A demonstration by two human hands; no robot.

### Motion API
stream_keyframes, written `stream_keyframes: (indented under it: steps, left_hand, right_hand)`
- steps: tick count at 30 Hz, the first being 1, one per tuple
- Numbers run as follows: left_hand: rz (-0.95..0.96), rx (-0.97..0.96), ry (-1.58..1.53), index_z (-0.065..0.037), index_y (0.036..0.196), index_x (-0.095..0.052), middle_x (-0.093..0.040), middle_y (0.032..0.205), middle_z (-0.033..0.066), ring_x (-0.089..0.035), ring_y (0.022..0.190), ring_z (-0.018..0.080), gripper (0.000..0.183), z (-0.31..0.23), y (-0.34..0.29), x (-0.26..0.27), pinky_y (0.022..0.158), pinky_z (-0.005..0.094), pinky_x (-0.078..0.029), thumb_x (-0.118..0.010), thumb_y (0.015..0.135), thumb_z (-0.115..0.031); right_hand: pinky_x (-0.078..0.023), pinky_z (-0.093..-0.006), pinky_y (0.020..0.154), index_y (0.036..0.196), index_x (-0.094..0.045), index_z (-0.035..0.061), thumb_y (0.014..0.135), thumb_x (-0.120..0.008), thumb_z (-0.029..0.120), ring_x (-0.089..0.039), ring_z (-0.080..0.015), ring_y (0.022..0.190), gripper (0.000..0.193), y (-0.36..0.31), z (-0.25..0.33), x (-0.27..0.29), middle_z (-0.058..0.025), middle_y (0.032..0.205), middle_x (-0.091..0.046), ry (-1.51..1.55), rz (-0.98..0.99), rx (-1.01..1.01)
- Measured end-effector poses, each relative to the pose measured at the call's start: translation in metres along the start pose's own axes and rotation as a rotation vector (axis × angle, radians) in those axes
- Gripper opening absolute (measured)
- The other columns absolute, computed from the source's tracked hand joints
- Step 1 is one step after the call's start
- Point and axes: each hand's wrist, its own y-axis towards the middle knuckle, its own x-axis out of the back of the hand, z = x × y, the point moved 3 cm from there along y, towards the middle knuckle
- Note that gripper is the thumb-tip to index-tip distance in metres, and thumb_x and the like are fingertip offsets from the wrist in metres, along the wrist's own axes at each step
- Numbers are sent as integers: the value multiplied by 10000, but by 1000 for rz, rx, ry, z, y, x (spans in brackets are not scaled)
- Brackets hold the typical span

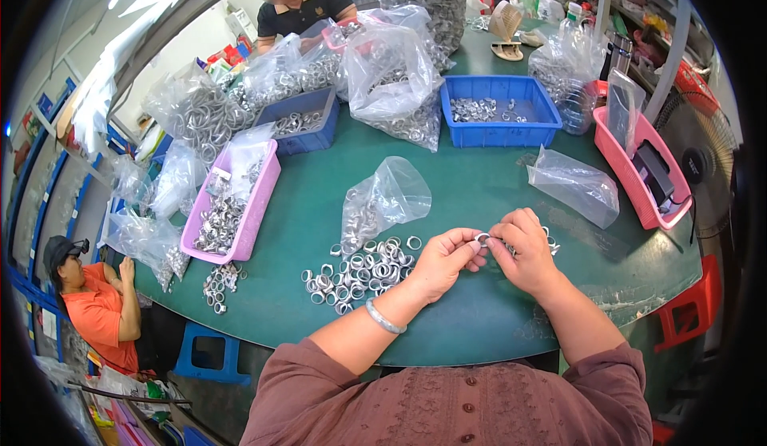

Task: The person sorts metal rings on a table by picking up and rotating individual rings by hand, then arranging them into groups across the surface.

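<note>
"Left hand (449,261) and right hand (523,253): holding what?"
"Left pinches a round silver metal ring (482,236), right of centre; right's fingers bunch against it, their grip unclear."
"How far along?"
"Much seems left: loose silver rings (366,273) heap mid-frame. Small silver pieces (553,245) peek past the right hand; finished or not, I can't tell."

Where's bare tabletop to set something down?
Bare: green table between the right blue tray and the right hand; also between left pink basket and ring bag. Crowded: loose rings by the left hand, large bags beyond.
</note>
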Motion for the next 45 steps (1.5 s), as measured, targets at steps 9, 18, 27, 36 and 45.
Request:
stream_keyframes:
  steps: [9, 18, 27, 36, 45]
  left_hand:
    - [-2, 4, -127, -17, 1149, -572, -639, 988, 49, -589, 839, 115, 224, 5, 0, 1, 752, 250, -482, -518, 957, -120]
    - [22, 32, -310, -19, 1105, -598, -652, 960, 58, -603, 836, 133, 204, 5, 0, 3, 758, 260, -494, -512, 962, -135]
    - [120, 83, -571, -34, 1119, -587, -666, 947, 58, -645, 832, 150, 249, -3, 3, 9, 755, 271, -522, -536, 954, -213]
    - [143, 110, -632, -35, 1105, -599, -663, 951, 61, -645, 826, 154, 238, -1, 2, 10, 754, 276, -522, -545, 949, -206]
    - [91, 109, -443, -29, 1204, -504, -608, 1062, 98, -602, 941, 186, 296, -6, -1, 1, 823, 314, -499, -540, 929, -134]
  right_hand:
    - [-398, -366, 646, 792, -605, 52, 716, -682, 42, -502, -264, 735, 108, 0, 0, 1, -78, 785, -536, 35, -2, -8]
    - [-399, -365, 659, 803, -604, 50, 724, -681, 43, -502, -271, 732, 111, -1, 5, 3, -85, 789, -538, 82, 28, 12]
    - [-409, -367, 677, 861, -607, 42, 732, -630, -7, -504, -275, 777, 140, 4, 2, 5, -92, 839, -534, 119, 1, -14]
    - [-420, -368, 690, 1025, -583, 17, 715, -570, -83, -514, -282, 784, 326, 3, 2, 6, -100, 861, -546, 135, -14, 20]
    - [-431, -378, 712, 1244, -459, 4, 735, -595, -77, -513, -278, 769, 532, -1, 1, 2, -101, 840, -530, 178, 6, 12]
